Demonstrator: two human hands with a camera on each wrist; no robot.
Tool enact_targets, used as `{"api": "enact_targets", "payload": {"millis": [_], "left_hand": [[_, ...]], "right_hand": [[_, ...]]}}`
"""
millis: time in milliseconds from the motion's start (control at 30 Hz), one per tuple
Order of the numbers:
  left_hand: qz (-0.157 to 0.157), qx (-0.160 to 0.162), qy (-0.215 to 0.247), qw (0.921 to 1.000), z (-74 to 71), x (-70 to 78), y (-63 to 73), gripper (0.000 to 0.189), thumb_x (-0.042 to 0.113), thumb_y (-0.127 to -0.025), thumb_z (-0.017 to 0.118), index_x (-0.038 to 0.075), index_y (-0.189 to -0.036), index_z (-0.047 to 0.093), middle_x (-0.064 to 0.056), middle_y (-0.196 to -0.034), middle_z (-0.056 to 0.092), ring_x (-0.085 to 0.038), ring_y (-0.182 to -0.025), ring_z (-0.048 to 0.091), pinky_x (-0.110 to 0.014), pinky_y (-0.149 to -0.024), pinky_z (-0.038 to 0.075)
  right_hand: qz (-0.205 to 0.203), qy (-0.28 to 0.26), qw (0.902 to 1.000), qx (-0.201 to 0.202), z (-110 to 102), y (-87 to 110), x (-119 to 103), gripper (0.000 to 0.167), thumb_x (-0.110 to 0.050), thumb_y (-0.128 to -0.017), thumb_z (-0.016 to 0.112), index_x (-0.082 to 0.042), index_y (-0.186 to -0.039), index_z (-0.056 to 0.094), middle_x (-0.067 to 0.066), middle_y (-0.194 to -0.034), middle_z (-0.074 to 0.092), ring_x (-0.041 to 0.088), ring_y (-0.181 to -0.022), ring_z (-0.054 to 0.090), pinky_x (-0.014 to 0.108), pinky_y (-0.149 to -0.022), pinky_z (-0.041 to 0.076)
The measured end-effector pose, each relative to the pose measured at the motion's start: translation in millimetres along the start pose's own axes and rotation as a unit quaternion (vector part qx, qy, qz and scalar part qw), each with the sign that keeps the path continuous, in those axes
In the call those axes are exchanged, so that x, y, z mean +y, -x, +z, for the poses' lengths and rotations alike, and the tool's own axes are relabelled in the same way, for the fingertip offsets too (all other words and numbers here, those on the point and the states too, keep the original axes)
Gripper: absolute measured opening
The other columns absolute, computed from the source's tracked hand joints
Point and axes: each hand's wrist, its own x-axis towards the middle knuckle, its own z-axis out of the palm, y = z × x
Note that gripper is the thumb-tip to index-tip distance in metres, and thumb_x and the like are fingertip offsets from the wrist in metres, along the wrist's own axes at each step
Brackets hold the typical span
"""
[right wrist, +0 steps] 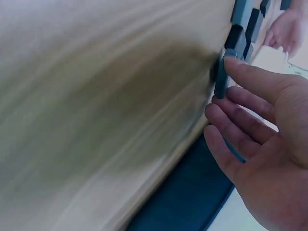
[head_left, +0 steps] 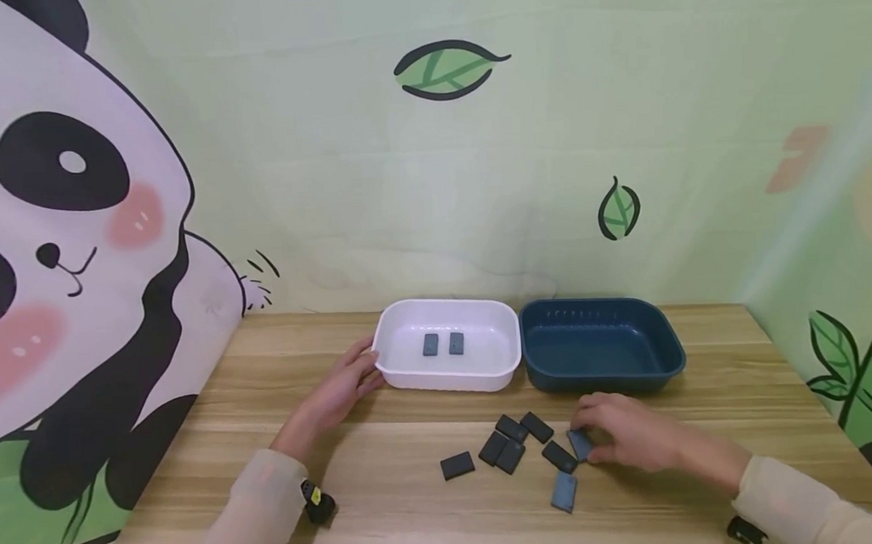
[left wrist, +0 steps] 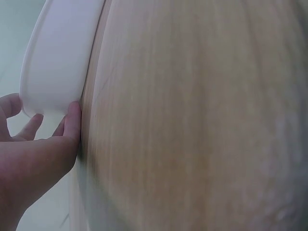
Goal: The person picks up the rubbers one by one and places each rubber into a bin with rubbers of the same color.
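My left hand (head_left: 344, 381) rests its fingertips against the left end of a white plastic tub (head_left: 448, 379); the left wrist view shows the fingers (left wrist: 73, 120) spread at its wall. Two small blue-grey tiles (head_left: 430, 344) lie flat inside. Over the table, my right hand (head_left: 629, 432) pinches a blue-grey rectangular tile (head_left: 579, 444) between thumb and fingers, tilted on edge in the right wrist view. Just in front lies another blue-grey tile (head_left: 564, 491). Several black tiles (head_left: 511, 455) are scattered to the left of that hand, some overlapping.
A dark blue tub (head_left: 605, 381) stands right beside the white one, behind my right hand. Both sit near the back of the wooden table (head_left: 387, 501), before a printed cloth backdrop (head_left: 314, 147).
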Motion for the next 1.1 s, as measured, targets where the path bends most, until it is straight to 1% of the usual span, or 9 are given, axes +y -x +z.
{"api": "enact_targets", "payload": {"millis": [167, 333, 467, 567, 667, 767, 867, 967, 1100], "left_hand": [[-0.006, 0.001, 0.002, 1.0, -0.4, -1.9, 0.7, 0.059, 0.016, -0.116, 0.039, 0.006, -0.169, 0.016, -0.026, -0.168, 0.029, -0.038, -0.153, 0.035, -0.045, -0.123, 0.036], [-0.008, 0.005, 0.005, 0.9999, -1.4, -2.6, -0.1, 0.059, 0.017, -0.116, 0.04, 0.007, -0.169, 0.017, -0.025, -0.168, 0.029, -0.037, -0.152, 0.036, -0.045, -0.123, 0.036], [-0.007, 0.003, 0.004, 1.0, -0.1, -1.6, -0.6, 0.059, 0.017, -0.116, 0.039, 0.006, -0.169, 0.017, -0.025, -0.168, 0.029, -0.037, -0.152, 0.036, -0.045, -0.123, 0.036], [-0.005, 0.002, 0.008, 1.0, 1.1, -0.8, -0.8, 0.058, 0.016, -0.116, 0.038, 0.006, -0.169, 0.017, -0.025, -0.167, 0.03, -0.038, -0.152, 0.036, -0.046, -0.123, 0.036], [-0.005, 0.004, 0.007, 1.0, 1.2, -0.3, -0.8, 0.058, 0.015, -0.116, 0.038, 0.006, -0.169, 0.018, -0.025, -0.167, 0.031, -0.038, -0.152, 0.036, -0.046, -0.123, 0.036], [-0.006, 0.005, 0.005, 1.0, 0.9, 0.1, -0.7, 0.058, 0.016, -0.115, 0.039, 0.007, -0.169, 0.018, -0.024, -0.167, 0.031, -0.038, -0.151, 0.037, -0.047, -0.123, 0.036], [-0.004, 0.004, 0.003, 1.0, 0.6, 0.2, -0.5, 0.058, 0.016, -0.115, 0.039, 0.007, -0.169, 0.018, -0.025, -0.167, 0.031, -0.038, -0.151, 0.037, -0.047, -0.124, 0.035], [-0.003, 0.003, 0.002, 1.0, 0.0, -0.3, -0.5, 0.058, 0.016, -0.115, 0.038, 0.006, -0.169, 0.018, -0.025, -0.167, 0.031, -0.038, -0.152, 0.037, -0.048, -0.124, 0.035], [-0.003, 0.003, 0.001, 1.0, -0.7, -0.7, -0.4, 0.058, 0.016, -0.116, 0.038, 0.006, -0.169, 0.018, -0.025, -0.167, 0.031, -0.038, -0.152, 0.036, -0.047, -0.124, 0.035]], "right_hand": [[0.016, -0.026, 0.9995, 0.01, -11.8, -2.1, 4.1, 0.03, -0.023, -0.087, 0.089, -0.013, -0.113, 0.077, -0.009, -0.105, 0.065, 0.015, -0.098, 0.065, 0.04, -0.086, 0.058], [0.012, -0.062, 0.9976, 0.027, -19.7, -9.6, -2.5, 0.028, -0.026, -0.09, 0.087, -0.015, -0.113, 0.077, -0.01, -0.105, 0.065, 0.017, -0.098, 0.068, 0.039, -0.085, 0.06], [0.01, -0.086, 0.9957, 0.031, -22.9, -18.5, -11.6, 0.029, -0.025, -0.09, 0.087, -0.014, -0.115, 0.077, -0.01, -0.105, 0.065, 0.018, -0.099, 0.07, 0.039, -0.086, 0.062], [0.012, -0.094, 0.9948, 0.037, -25.1, -27.7, -18.8, 0.03, -0.025, -0.091, 0.087, -0.013, -0.116, 0.078, -0.01, -0.105, 0.066, 0.016, -0.098, 0.069, 0.039, -0.086, 0.062], [0.009, -0.091, 0.9945, 0.05, -28.0, -39.5, -24.6, 0.032, -0.027, -0.091, 0.087, -0.012, -0.117, 0.078, -0.01, -0.104, 0.067, 0.012, -0.092, 0.065, 0.036, -0.082, 0.061], [0.007, -0.085, 0.9944, 0.061, -30.8, -53.1, -28.2, 0.032, -0.028, -0.092, 0.086, -0.011, -0.118, 0.078, -0.01, -0.102, 0.066, 0.008, -0.085, 0.059, 0.029, -0.074, 0.057], [0.003, -0.082, 0.9938, 0.075, -30.9, -67.0, -28.9, 0.032, -0.026, -0.092, 0.085, -0.01, -0.119, 0.078, -0.007, -0.102, 0.067, 0.007, -0.083, 0.056, 0.026, -0.07, 0.054], [0.002, -0.083, 0.9924, 0.091, -29.2, -80.7, -29.2, 0.034, -0.024, -0.092, 0.086, -0.009, -0.12, 0.078, -0.003, -0.105, 0.071, 0.009, -0.087, 0.06, 0.027, -0.075, 0.057], [0.013, -0.077, 0.9906, 0.113, -25.9, -100.7, -29.8, 0.035, -0.023, -0.092, 0.085, -0.006, -0.122, 0.077, 0.004, -0.111, 0.074, 0.02, -0.098, 0.068, 0.038, -0.087, 0.061]]}}
